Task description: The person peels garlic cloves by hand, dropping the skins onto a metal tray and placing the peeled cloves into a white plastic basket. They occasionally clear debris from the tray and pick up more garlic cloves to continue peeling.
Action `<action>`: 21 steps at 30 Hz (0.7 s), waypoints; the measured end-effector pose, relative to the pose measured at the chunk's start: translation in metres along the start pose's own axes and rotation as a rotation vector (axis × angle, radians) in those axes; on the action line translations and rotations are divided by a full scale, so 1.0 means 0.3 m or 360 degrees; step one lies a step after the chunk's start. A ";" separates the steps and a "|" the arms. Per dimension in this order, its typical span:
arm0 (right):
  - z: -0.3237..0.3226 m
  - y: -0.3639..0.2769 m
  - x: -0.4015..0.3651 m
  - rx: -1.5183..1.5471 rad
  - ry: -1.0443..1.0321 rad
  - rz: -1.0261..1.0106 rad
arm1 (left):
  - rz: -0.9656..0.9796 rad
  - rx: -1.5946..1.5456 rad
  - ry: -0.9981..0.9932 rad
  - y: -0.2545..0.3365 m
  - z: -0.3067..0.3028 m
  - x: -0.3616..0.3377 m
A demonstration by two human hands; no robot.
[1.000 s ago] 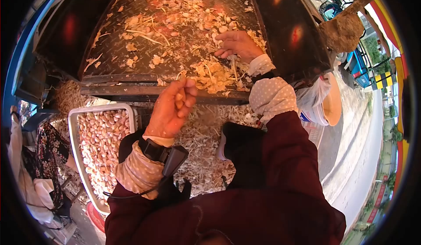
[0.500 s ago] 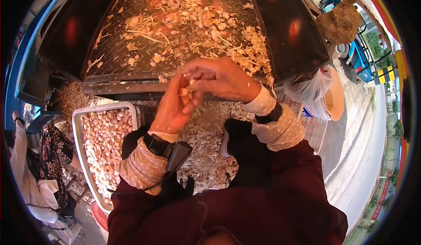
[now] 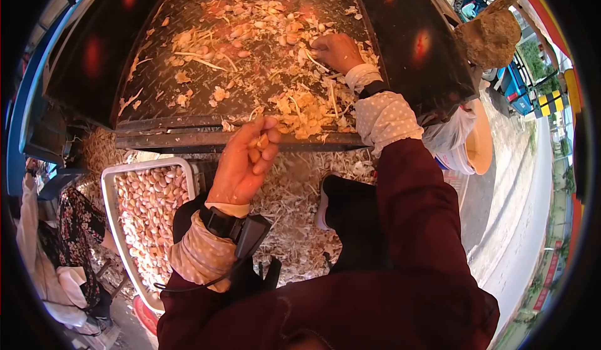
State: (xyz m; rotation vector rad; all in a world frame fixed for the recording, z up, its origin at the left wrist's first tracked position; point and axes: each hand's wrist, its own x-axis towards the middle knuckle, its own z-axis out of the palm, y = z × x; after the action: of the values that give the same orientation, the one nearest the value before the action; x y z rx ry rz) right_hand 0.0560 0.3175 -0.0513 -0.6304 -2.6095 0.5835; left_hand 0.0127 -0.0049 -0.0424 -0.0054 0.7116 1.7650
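My left hand [image 3: 233, 173] is held palm up before the front edge of the dark metal tray [image 3: 156, 87], its fingers curled around several garlic cloves [image 3: 255, 151]. My right hand [image 3: 339, 53] reaches over the right side of the tray. Its fingers are bent down beside loose garlic cloves [image 3: 291, 37], and the fingertips are partly hidden, so what they pinch does not show. Papery garlic skins [image 3: 303, 113] and stalks lie between the two hands.
A pale plastic tub [image 3: 118, 225] full of garlic cloves stands at left, below the tray. Peelings [image 3: 288, 218] cover the ground around my feet. A bucket [image 3: 477, 137] with a plastic bag is at right. Another person's floral clothing [image 3: 78, 225] shows at far left.
My right hand has parted from the left and moved up and right to the cloves on the tray. Skins hidden behind it now show. My left hand still holds cloves.
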 end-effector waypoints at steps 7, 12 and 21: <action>-0.012 -0.009 0.043 -0.0498 -0.0409 -0.0297 | -0.0007 0.0052 0.0006 -0.001 -0.001 0.007; -0.012 0.009 0.016 -0.0602 -0.0311 -0.0354 | 0.0015 0.0048 0.0000 0.000 -0.006 0.013; -0.128 -0.163 -0.205 0.2313 -0.0600 0.0258 | 0.0050 0.0102 0.0013 0.000 0.032 0.007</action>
State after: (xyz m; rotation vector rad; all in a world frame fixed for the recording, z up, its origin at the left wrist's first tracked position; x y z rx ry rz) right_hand 0.1077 0.2587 -0.0125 -0.1981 -1.6339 2.3976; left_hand 0.0155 0.0013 -0.0354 0.0423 0.7773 1.7720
